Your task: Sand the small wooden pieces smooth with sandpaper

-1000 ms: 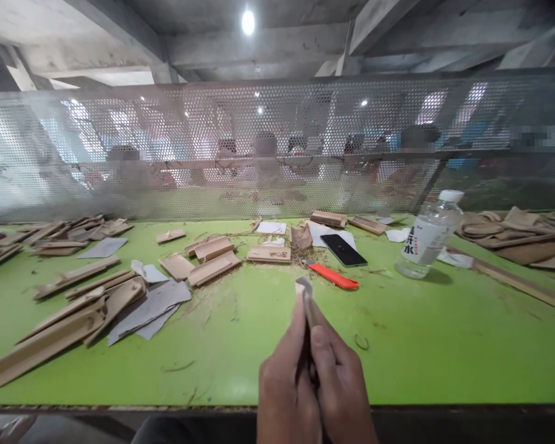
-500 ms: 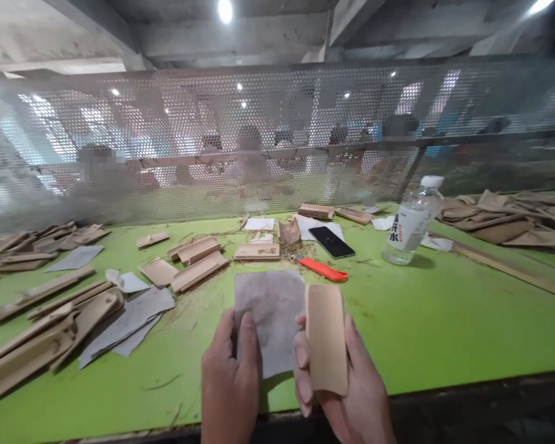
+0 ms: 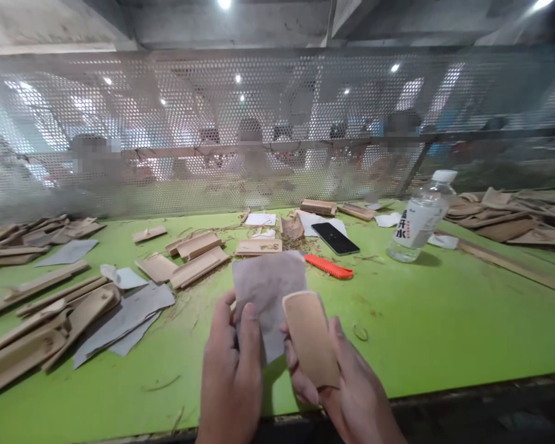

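Fingers and thumb of the left hand (image 3: 231, 376) pinch the lower left edge of a grey sheet of sandpaper (image 3: 266, 296), which stands up over the green table (image 3: 444, 333) near its front edge; the wrist runs out of the bottom of the picture. Just to its right, the right hand (image 3: 346, 394) cradles a flat tan wooden piece (image 3: 311, 338) with rounded corners, fingers curled behind it and thumb on its left side; the piece overlaps the sheet's lower right corner, so that corner is hidden.

Far left on the table lie wooden strips (image 3: 37, 333) and loose grey sheets (image 3: 124, 317), the nearest strips cut off by the frame edge. Behind the hands sit an orange utility knife (image 3: 328, 266) and a black phone (image 3: 335, 238). Further right stands a clear water bottle (image 3: 419, 219), tilted by the lens, and beyond it a heap of tan offcuts (image 3: 513, 222). A perforated metal screen (image 3: 259, 135) backs the table; the people behind it are only blurred shapes.
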Available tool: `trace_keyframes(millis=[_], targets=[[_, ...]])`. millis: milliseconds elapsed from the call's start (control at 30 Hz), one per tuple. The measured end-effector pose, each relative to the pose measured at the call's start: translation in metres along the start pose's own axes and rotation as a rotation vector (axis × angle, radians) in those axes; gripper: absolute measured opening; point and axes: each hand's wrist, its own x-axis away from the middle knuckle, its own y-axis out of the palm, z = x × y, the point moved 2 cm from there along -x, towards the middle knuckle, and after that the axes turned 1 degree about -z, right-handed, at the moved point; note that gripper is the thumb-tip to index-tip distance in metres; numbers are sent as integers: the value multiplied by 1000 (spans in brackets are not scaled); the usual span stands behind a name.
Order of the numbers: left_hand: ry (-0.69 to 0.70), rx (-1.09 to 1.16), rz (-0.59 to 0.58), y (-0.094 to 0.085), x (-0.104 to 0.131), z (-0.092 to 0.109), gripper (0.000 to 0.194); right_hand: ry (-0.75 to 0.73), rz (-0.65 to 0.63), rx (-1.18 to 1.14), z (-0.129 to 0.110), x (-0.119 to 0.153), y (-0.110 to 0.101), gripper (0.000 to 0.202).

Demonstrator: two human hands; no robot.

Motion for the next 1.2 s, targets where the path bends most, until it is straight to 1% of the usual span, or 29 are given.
trace_keyframes(millis=[67, 133, 200, 267, 400, 567, 633, 767, 800, 933, 1033, 1133, 1200], targets=[[17, 72, -83, 1, 0, 2, 43, 4, 10, 121, 3, 0, -1, 69], [18, 80, -159, 1, -2, 4, 42, 13, -4, 225, 4, 0, 0, 72], [-6, 83, -206, -1, -5, 6, 40, 3, -29, 298, 2, 1, 3, 75], [-44, 134, -258, -4, -9, 7, 38, -15, -40, 353, 0, 2, 5, 75], [-101, 308, -372, -5, -15, 6, 35, -28, -23, 431, -3, 3, 10, 69], [-193, 509, -483, -1, -17, 2, 38, -33, -9, 434, -7, 3, 13, 61], [-209, 540, -476, 0, -15, 0, 39, -10, -18, 436, -7, 2, 13, 62], [-192, 496, -386, -3, -13, 0, 38, 27, -58, 455, -5, 2, 11, 62], [-180, 471, -378, -4, -12, 1, 37, 28, -66, 468, -4, 3, 10, 62], [-69, 281, -403, -5, -12, 5, 30, 12, -112, 522, -2, 4, 10, 60], [-26, 167, -374, -5, -12, 6, 31, 0, -136, 534, -2, 4, 12, 59], [-25, 161, -341, -5, -12, 6, 34, -21, -156, 550, -2, 5, 14, 58], [-24, 185, -349, -5, -13, 6, 34, -27, -160, 563, -2, 6, 15, 58]])
